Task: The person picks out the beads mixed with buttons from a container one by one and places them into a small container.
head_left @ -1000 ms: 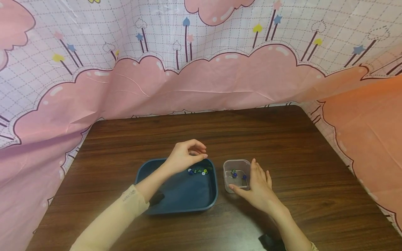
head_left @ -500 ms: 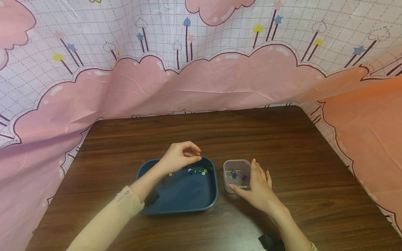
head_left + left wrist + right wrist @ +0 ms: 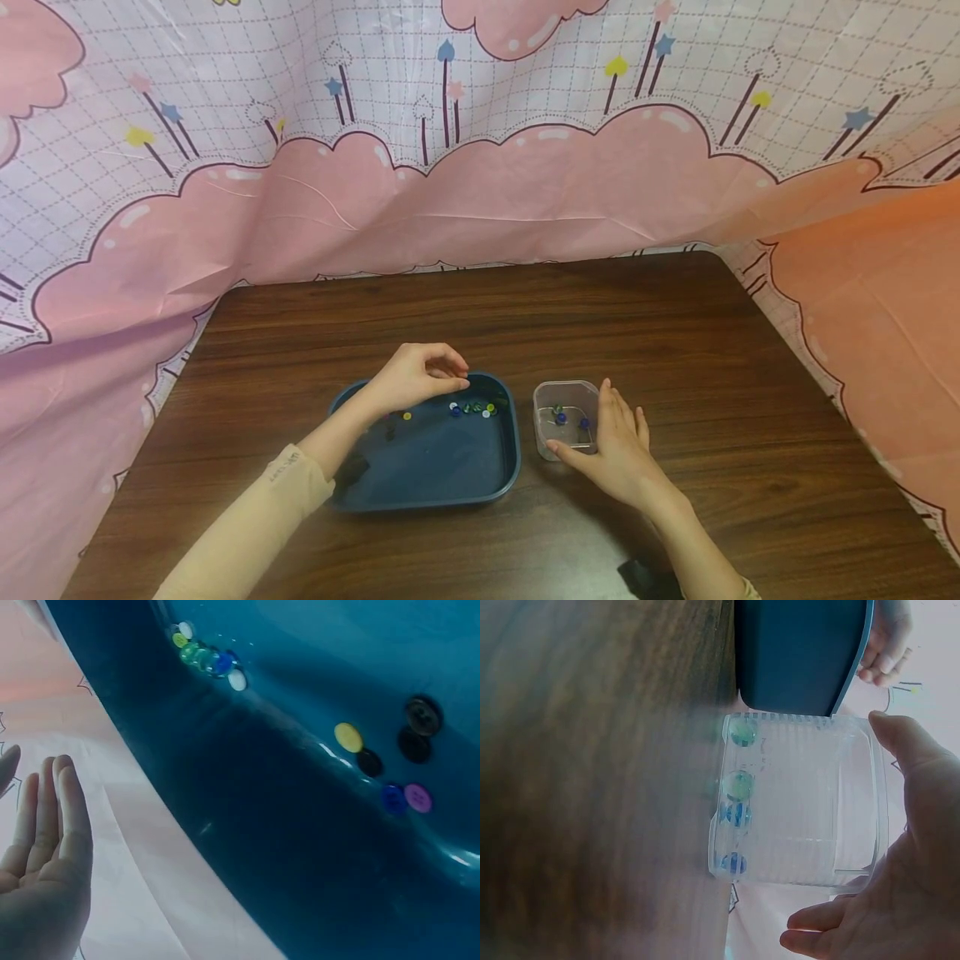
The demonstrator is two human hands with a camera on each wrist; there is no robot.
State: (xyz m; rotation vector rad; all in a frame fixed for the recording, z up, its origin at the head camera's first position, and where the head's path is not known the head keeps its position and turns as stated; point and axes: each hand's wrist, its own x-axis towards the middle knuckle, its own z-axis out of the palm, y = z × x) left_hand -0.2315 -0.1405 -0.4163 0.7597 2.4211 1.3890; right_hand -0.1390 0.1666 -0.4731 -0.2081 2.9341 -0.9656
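Note:
My left hand (image 3: 420,375) hovers over the far part of a blue tray (image 3: 442,471), fingers loosely bent and thumb apart from them. In the left wrist view its fingers (image 3: 71,810) show nothing between them. A cluster of glass marbles (image 3: 202,656) and small buttons lies along the tray's edge; a yellow button (image 3: 348,737), a pink button (image 3: 418,798), a blue button (image 3: 394,799) and several dark ones lie apart from it. My right hand (image 3: 622,458) holds a clear plastic box (image 3: 795,795) between thumb and fingers. Green and blue marbles (image 3: 739,814) sit on its bottom.
Both containers stand side by side on a dark wood-grain table (image 3: 600,308), with a narrow gap between them. A patterned pink and white cloth (image 3: 525,192) hangs behind the table and down its sides. A small dark object (image 3: 641,575) shows below my right forearm.
My left hand has drawn back leftward over the tray, uncovering a yellow button in the head view. The right hand and the plastic box have stayed in place.

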